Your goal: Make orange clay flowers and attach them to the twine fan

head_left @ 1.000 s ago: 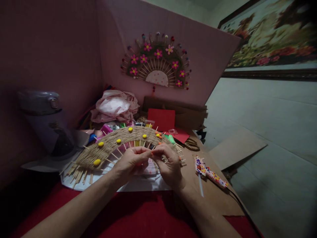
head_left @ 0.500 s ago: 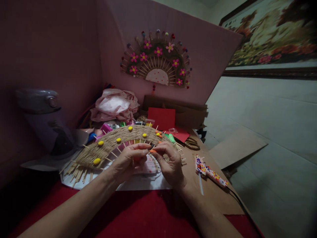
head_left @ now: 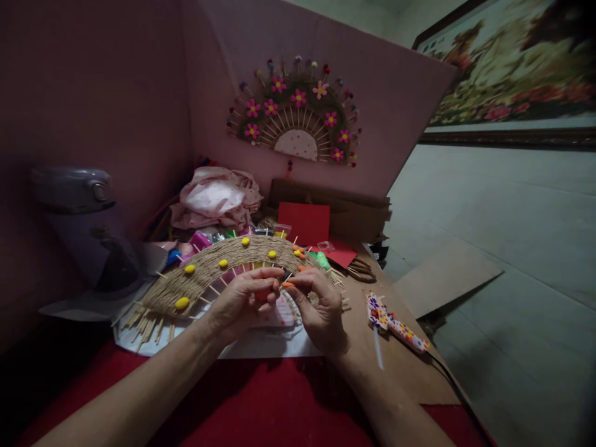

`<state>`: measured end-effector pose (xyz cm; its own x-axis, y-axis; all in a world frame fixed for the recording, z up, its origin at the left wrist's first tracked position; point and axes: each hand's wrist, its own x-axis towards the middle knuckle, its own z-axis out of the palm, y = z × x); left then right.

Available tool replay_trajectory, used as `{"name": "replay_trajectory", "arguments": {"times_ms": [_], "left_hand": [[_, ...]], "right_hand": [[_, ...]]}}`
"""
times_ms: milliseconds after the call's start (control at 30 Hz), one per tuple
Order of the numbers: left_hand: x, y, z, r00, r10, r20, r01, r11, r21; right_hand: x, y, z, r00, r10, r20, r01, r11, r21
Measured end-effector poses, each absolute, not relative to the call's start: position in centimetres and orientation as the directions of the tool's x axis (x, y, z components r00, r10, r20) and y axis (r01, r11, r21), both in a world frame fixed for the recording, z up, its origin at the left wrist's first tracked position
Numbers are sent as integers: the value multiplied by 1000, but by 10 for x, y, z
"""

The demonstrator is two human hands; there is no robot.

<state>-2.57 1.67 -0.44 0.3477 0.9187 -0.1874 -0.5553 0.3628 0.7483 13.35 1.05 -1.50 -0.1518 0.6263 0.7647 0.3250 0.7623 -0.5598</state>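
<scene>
My right hand [head_left: 321, 305] pinches a small, elongated piece of orange clay [head_left: 288, 284] between thumb and fingertips. Close beside it, the fingers of my left hand [head_left: 249, 299] are curled around a larger lump of orange clay [head_left: 262, 294], partly hidden, with thumb and index finger near the small piece. Behind both hands arches a twine-woven fan frame [head_left: 209, 267] with thin sticks poking out of it. Yellow clay discs [head_left: 189, 269] dot the woven band, and an orange-petalled flower [head_left: 298, 252] sits at its right part.
A flower-patterned glue gun [head_left: 395, 326] lies on cardboard [head_left: 410, 379] at the right. A tumbler [head_left: 88, 236] stands at the left. Behind the frame are crumpled pink cloth [head_left: 216, 197], red paper [head_left: 303, 223] and scissors [head_left: 361, 270]. A finished fan decoration [head_left: 298, 118] hangs on the pink board.
The fingers have shifted slightly around the small orange clay piece, and more of the lump in my left hand shows. Everything else stays in place.
</scene>
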Motion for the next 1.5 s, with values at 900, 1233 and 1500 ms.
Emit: {"name": "replay_trajectory", "arguments": {"times_ms": [900,1233,1500], "left_hand": [[-20,16,-15,341,939,-31,-395,174,902],[-22,16,-16,379,925,-27,-399,190,897],[-21,16,-15,370,929,-22,-398,180,899]], "right_hand": [[132,13,-17,-188,642,743,257,762,-594],[132,13,-17,-177,626,759,277,772,-572],[132,12,-16,-170,635,753,291,763,-578]]}}
